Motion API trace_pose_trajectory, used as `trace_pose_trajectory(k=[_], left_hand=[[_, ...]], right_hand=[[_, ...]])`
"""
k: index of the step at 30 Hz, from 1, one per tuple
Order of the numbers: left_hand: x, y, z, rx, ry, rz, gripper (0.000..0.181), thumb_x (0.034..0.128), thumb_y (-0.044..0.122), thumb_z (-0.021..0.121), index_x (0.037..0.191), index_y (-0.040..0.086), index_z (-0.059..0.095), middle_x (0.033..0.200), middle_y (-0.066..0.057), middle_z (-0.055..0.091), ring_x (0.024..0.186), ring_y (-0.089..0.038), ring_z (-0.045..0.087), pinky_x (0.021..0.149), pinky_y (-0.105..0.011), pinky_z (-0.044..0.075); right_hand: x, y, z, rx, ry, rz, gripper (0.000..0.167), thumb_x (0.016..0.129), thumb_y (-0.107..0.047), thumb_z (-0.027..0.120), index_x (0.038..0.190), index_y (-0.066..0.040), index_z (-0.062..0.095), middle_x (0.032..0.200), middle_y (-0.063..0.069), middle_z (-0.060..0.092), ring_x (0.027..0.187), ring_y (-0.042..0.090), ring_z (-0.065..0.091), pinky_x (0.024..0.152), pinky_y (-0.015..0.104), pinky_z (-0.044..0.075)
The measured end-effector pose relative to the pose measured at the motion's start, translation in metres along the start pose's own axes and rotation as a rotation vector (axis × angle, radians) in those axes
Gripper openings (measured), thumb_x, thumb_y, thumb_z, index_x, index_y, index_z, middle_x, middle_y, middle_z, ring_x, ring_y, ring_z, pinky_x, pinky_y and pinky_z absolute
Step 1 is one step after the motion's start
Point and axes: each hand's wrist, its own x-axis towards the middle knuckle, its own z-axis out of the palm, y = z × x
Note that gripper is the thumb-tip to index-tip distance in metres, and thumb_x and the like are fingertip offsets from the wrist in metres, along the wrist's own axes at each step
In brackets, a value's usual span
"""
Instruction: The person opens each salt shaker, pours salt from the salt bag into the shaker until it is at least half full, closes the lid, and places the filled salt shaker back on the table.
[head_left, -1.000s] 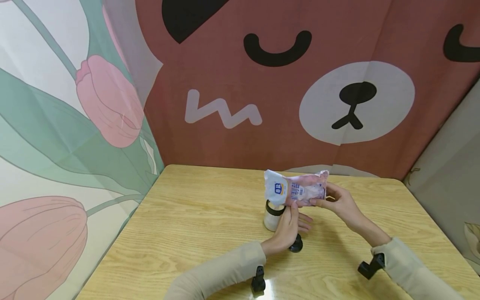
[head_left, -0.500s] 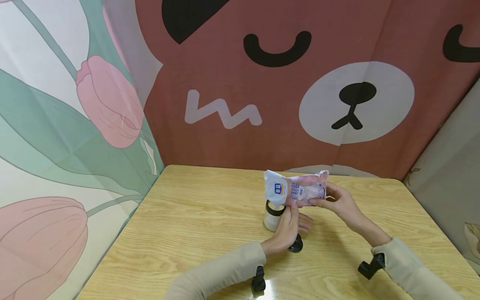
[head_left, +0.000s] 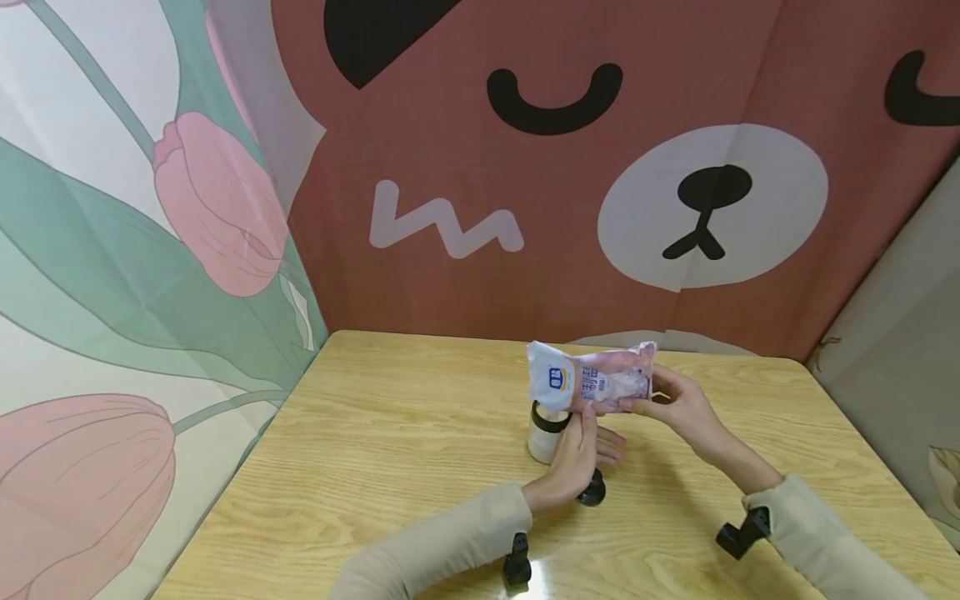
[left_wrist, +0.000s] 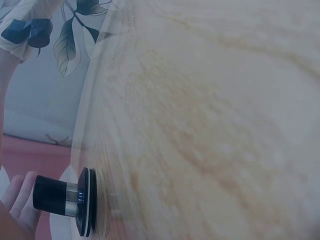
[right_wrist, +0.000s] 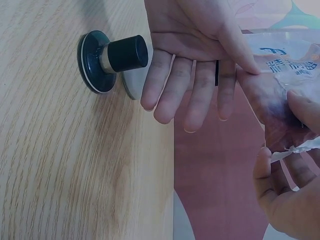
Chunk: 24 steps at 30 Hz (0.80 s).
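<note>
In the head view, a pink and white bag of salt [head_left: 600,379] is held tilted above a jar with a black rim [head_left: 544,440]. My right hand [head_left: 688,410] pinches the bag's right end between thumb and fingers. My left hand [head_left: 574,460] is under the bag, its thumb touching the lower edge. The right wrist view shows the left hand's fingers [right_wrist: 167,95] extended, palm visible. A round dark lid with a black knob [right_wrist: 97,62] lies on the table near the left hand. The bag covers part of the jar's mouth, and the left hand covers its right side.
A wood-grain table [head_left: 375,433] lies beneath both hands. Behind it hangs a cloth with a bear face [head_left: 450,292], and a tulip-patterned cloth [head_left: 217,200] is on the left. Black wrist cameras [head_left: 742,533] sit on the sleeves.
</note>
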Motion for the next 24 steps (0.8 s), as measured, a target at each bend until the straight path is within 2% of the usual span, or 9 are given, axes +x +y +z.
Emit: trace_pose_trajectory(k=[7,17,24], left_hand=[[0.0001,0.0000,0.0000,0.001,-0.001,0.004,0.051,0.1101,0.040,0.012,0.128,0.001,0.039,0.099,-0.014,0.071,0.083,-0.030,0.072,0.071,-0.032,0.060],[-0.0003,0.0008,0.0000,-0.006,-0.005,0.001,0.055,0.1100,0.040,0.012,0.130,-0.004,0.038,0.099,-0.014,0.070,0.083,-0.029,0.072,0.073,-0.038,0.060],[-0.0001,0.0026,0.0001,-0.005,-0.004,0.002,0.056,0.1100,0.040,0.012,0.130,-0.005,0.038,0.099,-0.015,0.071,0.082,-0.027,0.072,0.072,-0.036,0.060]], right_hand=[[-0.0001,-0.0010,-0.0005,-0.002,-0.001,0.006,0.040,0.092,-0.005,0.071,0.130,-0.001,0.058,0.103,0.002,0.069,0.092,0.013,0.065,0.075,0.027,0.056],[0.0001,0.0006,-0.0012,0.001,-0.002,0.006,0.040,0.092,-0.006,0.071,0.129,-0.001,0.058,0.104,0.002,0.068,0.092,0.013,0.064,0.076,0.026,0.056],[0.0002,0.0005,-0.0012,0.000,0.002,0.008,0.039,0.092,-0.005,0.071,0.128,0.000,0.059,0.103,0.001,0.068,0.092,0.013,0.064,0.075,0.027,0.056]])
